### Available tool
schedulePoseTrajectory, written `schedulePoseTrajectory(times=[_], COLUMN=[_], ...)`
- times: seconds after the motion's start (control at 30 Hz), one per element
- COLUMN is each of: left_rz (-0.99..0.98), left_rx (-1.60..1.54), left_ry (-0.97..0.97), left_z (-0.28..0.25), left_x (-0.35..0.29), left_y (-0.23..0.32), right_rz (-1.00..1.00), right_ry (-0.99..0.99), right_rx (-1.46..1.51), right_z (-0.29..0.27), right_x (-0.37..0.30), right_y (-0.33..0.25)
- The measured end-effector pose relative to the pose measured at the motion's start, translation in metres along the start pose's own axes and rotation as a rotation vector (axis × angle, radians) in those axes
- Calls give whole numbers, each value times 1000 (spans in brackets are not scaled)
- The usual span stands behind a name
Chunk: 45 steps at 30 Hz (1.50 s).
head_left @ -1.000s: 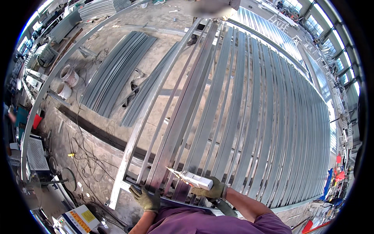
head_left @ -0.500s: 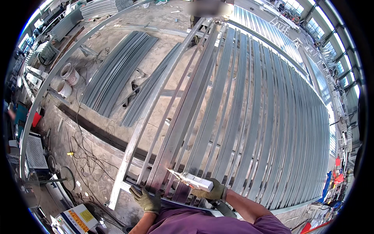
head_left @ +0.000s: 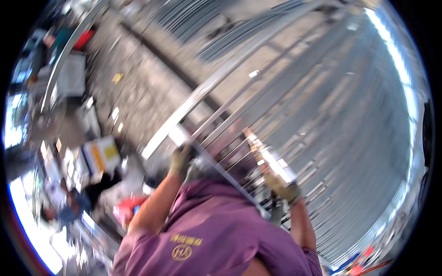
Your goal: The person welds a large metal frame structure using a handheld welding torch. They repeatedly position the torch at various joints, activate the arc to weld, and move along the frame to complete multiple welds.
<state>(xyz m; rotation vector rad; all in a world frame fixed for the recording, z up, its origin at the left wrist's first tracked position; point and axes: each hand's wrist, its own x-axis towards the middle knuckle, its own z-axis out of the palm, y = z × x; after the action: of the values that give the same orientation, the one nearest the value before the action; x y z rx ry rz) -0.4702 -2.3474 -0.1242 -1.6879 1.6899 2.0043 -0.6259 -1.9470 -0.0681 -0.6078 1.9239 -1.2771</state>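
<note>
In my gloved right hand is a white handheld welding gun, its narrow nozzle angled away over the metal bars. A thick dark hose or handle runs down below that hand. Long grey metal tubes lie side by side in a large metal frame close in front of my body. My left hand, also gloved, is at the frame's near left corner; motion blur hides how its fingers are set. A pale outer rail slants up and away from that corner.
On the floor to the left stands a white box machine with orange and yellow panels. Beyond it is a person in blue. Bundled steel tubes lie at the far side, and a small yellow object is on the floor.
My view has swung down and to the left, smearing the picture. More of my body and the left-hand floor shows. The welding gun stays in my right hand; my left remains by the frame's corner.
</note>
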Motion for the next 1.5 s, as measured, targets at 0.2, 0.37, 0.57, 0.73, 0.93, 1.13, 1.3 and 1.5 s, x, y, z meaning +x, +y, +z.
schedulePoseTrajectory(times=[0.2, 0.37, 0.57, 0.73, 0.93, 1.13, 1.3, 1.5], left_rz=[-91, -238, -231, -211, -215, -134, -86, -145], left_rx=[119, 206, 283, 478, 279, 246, -169, -587], left_ry=[137, 134, 153, 104, 150, 149, 72, 278], left_z=[13, 9, 16, 19, 19, 15, -17, 11], left_x=[-10, -3, 1, -3, 4, 20, 12, 26], left_y=[8, 27, 36, 52, 32, 17, -13, -53], right_rz=[255, 345, 173, -91, 225, 156, -3, 323], right_ry=[-100, -255, -206, -230, -238, -268, -210, -181], right_rx=[201, 240, 241, -19, 152, 63, 268, 384], right_z=[1, 25, 53, 61, 41, 41, 30, -12], right_x=[29, 54, 63, 60, 59, 59, 65, 46], right_y=[-73, -82, -68, -57, -80, -71, -72, -118])
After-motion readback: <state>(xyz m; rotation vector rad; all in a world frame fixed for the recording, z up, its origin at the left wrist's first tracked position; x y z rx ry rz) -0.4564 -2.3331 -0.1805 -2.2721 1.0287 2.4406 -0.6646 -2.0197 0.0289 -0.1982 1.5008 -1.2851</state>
